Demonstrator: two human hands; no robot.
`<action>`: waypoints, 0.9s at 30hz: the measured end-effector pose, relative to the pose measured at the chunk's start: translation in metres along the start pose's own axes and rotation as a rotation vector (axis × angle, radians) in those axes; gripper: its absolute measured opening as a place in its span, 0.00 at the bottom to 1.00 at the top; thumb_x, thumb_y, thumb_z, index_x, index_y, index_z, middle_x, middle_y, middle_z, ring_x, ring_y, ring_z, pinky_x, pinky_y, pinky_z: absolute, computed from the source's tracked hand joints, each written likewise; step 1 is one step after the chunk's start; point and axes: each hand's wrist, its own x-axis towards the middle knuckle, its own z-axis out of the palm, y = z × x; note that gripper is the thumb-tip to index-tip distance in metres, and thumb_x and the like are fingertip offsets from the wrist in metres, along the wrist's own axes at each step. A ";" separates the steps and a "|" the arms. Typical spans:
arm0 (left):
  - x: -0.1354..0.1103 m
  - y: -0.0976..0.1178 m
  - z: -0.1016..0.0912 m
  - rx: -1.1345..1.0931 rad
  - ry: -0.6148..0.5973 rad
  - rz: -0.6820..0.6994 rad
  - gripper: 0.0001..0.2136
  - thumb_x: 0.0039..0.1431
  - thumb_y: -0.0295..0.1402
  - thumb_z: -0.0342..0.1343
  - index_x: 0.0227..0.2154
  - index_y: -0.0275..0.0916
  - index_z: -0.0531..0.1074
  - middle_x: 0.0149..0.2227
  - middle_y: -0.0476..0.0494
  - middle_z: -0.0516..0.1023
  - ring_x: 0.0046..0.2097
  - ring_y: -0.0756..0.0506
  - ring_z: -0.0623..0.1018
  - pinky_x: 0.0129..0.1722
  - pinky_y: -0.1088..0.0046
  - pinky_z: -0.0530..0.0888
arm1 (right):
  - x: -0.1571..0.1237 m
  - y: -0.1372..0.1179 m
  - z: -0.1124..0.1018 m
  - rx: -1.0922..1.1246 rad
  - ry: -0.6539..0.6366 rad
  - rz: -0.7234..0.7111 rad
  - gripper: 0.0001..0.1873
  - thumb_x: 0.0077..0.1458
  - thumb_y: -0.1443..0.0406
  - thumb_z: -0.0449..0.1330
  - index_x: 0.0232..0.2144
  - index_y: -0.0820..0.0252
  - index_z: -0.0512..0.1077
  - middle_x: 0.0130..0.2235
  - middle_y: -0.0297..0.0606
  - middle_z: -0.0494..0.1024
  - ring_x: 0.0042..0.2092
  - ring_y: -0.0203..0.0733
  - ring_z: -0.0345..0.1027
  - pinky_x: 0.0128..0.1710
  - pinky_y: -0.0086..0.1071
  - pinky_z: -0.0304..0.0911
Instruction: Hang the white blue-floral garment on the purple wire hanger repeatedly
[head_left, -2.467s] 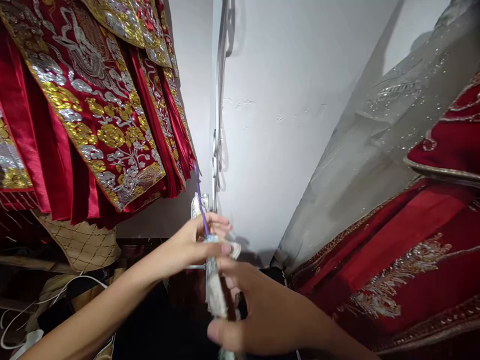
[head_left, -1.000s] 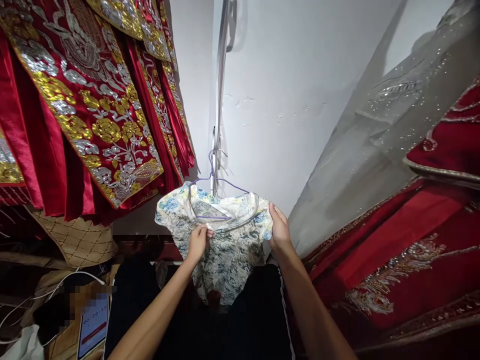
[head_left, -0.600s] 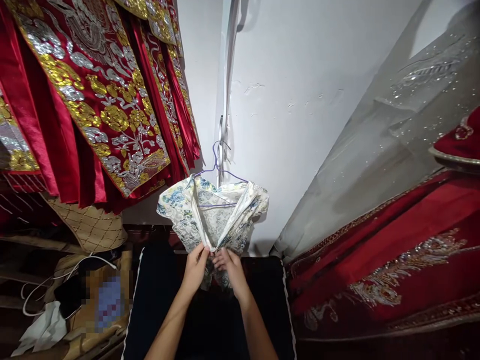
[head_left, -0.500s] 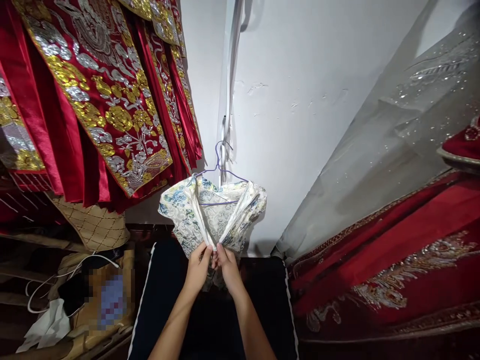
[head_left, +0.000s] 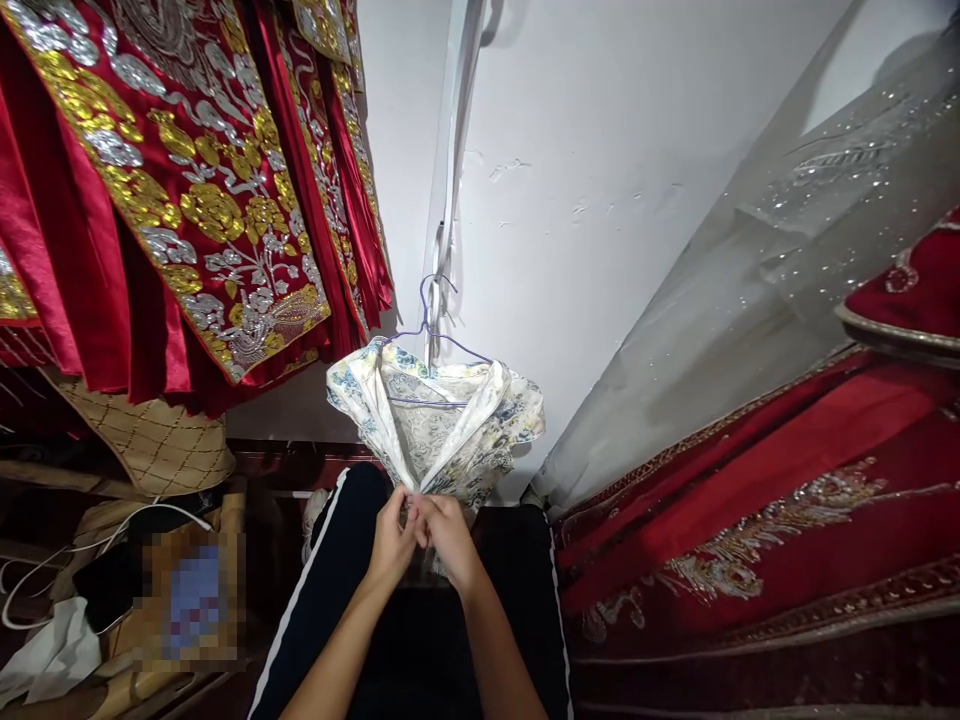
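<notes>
We see both hands meet at lower front of floral dress (head_left: pixel 442 420), just above our lap. Left hand (head_left: pixel 391 540) and right hand (head_left: pixel 448 535) touch, fingertips pinching two front edges of cloth together; both equally near. Dress rises up and away from fingers, long axis vertical, shoulders on thin purple wire hanger (head_left: pixel 429 335) against white wall (head_left: pixel 600 200). Cloth: pale brocade, blue-green flowers, soft sheen, creased. Red robes (head_left: pixel 187 200) at left: stiff gold-silver embroidery.

floral garment (head_left: pixel 442 430): patterned sheeny cloth; hanger (head_left: pixel 431 335): thin purple wire; red robes (head_left: pixel 172 190): glossy satin, metallic embroidery.
</notes>
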 end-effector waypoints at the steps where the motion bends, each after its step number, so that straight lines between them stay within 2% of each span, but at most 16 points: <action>1: 0.001 -0.001 0.002 0.032 0.006 0.004 0.10 0.61 0.42 0.52 0.35 0.41 0.69 0.31 0.49 0.72 0.35 0.44 0.73 0.37 0.71 0.69 | 0.006 -0.011 -0.002 0.030 0.051 -0.010 0.19 0.53 0.54 0.57 0.17 0.59 0.68 0.11 0.28 0.61 0.16 0.31 0.49 0.20 0.29 0.46; 3: 0.002 -0.003 0.005 0.109 0.009 0.028 0.11 0.62 0.43 0.51 0.30 0.41 0.66 0.28 0.50 0.69 0.33 0.45 0.71 0.36 0.72 0.67 | 0.024 -0.043 -0.006 0.085 0.128 -0.049 0.17 0.50 0.56 0.59 0.16 0.59 0.67 0.11 0.26 0.59 0.15 0.30 0.47 0.19 0.28 0.44; 5: 0.002 -0.006 0.008 0.164 0.003 0.039 0.11 0.63 0.42 0.50 0.29 0.41 0.65 0.28 0.50 0.67 0.32 0.46 0.70 0.36 0.71 0.66 | 0.049 -0.083 -0.011 0.122 0.125 -0.087 0.14 0.48 0.58 0.59 0.18 0.59 0.68 0.11 0.24 0.58 0.16 0.29 0.43 0.17 0.28 0.39; 8: -0.001 -0.012 0.009 0.184 -0.029 0.027 0.11 0.63 0.42 0.49 0.28 0.41 0.64 0.27 0.50 0.65 0.31 0.46 0.69 0.35 0.71 0.65 | 0.084 -0.140 -0.011 0.183 0.083 -0.141 0.09 0.47 0.62 0.58 0.20 0.60 0.67 0.13 0.23 0.58 0.16 0.27 0.43 0.17 0.26 0.36; 11: 0.000 -0.013 0.004 0.178 -0.069 0.027 0.12 0.63 0.41 0.50 0.27 0.41 0.64 0.24 0.51 0.64 0.28 0.47 0.67 0.32 0.72 0.65 | 0.096 -0.167 -0.005 0.227 0.050 -0.175 0.09 0.50 0.62 0.57 0.21 0.60 0.66 0.13 0.23 0.57 0.16 0.27 0.42 0.17 0.26 0.35; 13: 0.009 -0.002 -0.004 0.169 -0.103 0.047 0.11 0.62 0.40 0.52 0.28 0.40 0.65 0.25 0.51 0.66 0.29 0.47 0.69 0.33 0.71 0.66 | 0.089 -0.167 -0.001 0.238 0.029 -0.212 0.10 0.51 0.60 0.58 0.23 0.60 0.67 0.14 0.24 0.60 0.17 0.27 0.45 0.17 0.25 0.37; 15: 0.026 0.023 -0.015 0.137 -0.111 0.107 0.08 0.62 0.39 0.53 0.35 0.40 0.69 0.31 0.48 0.72 0.34 0.46 0.73 0.38 0.70 0.69 | 0.077 -0.161 0.002 0.224 0.008 -0.248 0.12 0.53 0.58 0.59 0.24 0.60 0.67 0.15 0.25 0.62 0.17 0.28 0.49 0.18 0.25 0.41; 16: 0.038 0.041 -0.022 0.111 -0.104 0.155 0.09 0.63 0.39 0.52 0.42 0.40 0.69 0.35 0.46 0.74 0.38 0.45 0.75 0.42 0.69 0.70 | 0.071 -0.159 0.002 0.206 -0.001 -0.260 0.13 0.53 0.57 0.59 0.24 0.60 0.68 0.16 0.26 0.63 0.18 0.28 0.50 0.18 0.25 0.41; 18: 0.064 0.083 -0.034 0.079 0.000 0.306 0.17 0.66 0.37 0.50 0.55 0.42 0.64 0.41 0.43 0.76 0.43 0.45 0.76 0.46 0.68 0.70 | 0.062 -0.158 0.004 0.140 -0.016 -0.282 0.15 0.55 0.56 0.58 0.24 0.60 0.68 0.15 0.26 0.64 0.18 0.29 0.51 0.19 0.26 0.43; 19: 0.078 0.104 -0.039 0.089 0.054 0.388 0.19 0.66 0.37 0.50 0.59 0.42 0.62 0.43 0.42 0.76 0.45 0.45 0.76 0.48 0.68 0.70 | 0.059 -0.159 0.005 0.102 -0.025 -0.301 0.15 0.56 0.56 0.57 0.23 0.60 0.68 0.15 0.27 0.64 0.17 0.29 0.51 0.19 0.26 0.44; 21: 0.102 0.140 -0.047 0.199 0.080 0.510 0.16 0.67 0.36 0.50 0.56 0.42 0.67 0.44 0.42 0.77 0.44 0.45 0.76 0.46 0.69 0.70 | 0.059 -0.163 0.006 0.026 -0.044 -0.366 0.16 0.58 0.57 0.56 0.22 0.60 0.68 0.15 0.27 0.64 0.18 0.29 0.52 0.20 0.26 0.46; 23: 0.117 0.164 -0.051 0.318 0.067 0.568 0.10 0.65 0.37 0.52 0.44 0.40 0.73 0.38 0.45 0.77 0.38 0.47 0.76 0.41 0.71 0.71 | 0.063 -0.161 0.005 -0.032 -0.055 -0.430 0.17 0.59 0.57 0.55 0.22 0.59 0.68 0.15 0.27 0.64 0.18 0.30 0.53 0.21 0.27 0.47; 25: 0.123 0.176 -0.054 0.393 0.055 0.590 0.09 0.64 0.38 0.54 0.35 0.38 0.74 0.32 0.47 0.76 0.32 0.48 0.74 0.36 0.72 0.70 | 0.071 -0.151 0.000 -0.076 -0.050 -0.444 0.17 0.59 0.56 0.55 0.23 0.59 0.70 0.14 0.27 0.64 0.18 0.31 0.52 0.21 0.27 0.47; 27: 0.125 0.181 -0.063 0.405 0.120 0.603 0.09 0.64 0.38 0.54 0.34 0.38 0.73 0.31 0.48 0.75 0.32 0.48 0.74 0.36 0.73 0.70 | 0.078 -0.132 -0.006 -0.110 -0.024 -0.403 0.17 0.58 0.56 0.56 0.22 0.59 0.71 0.14 0.26 0.63 0.18 0.31 0.52 0.21 0.27 0.47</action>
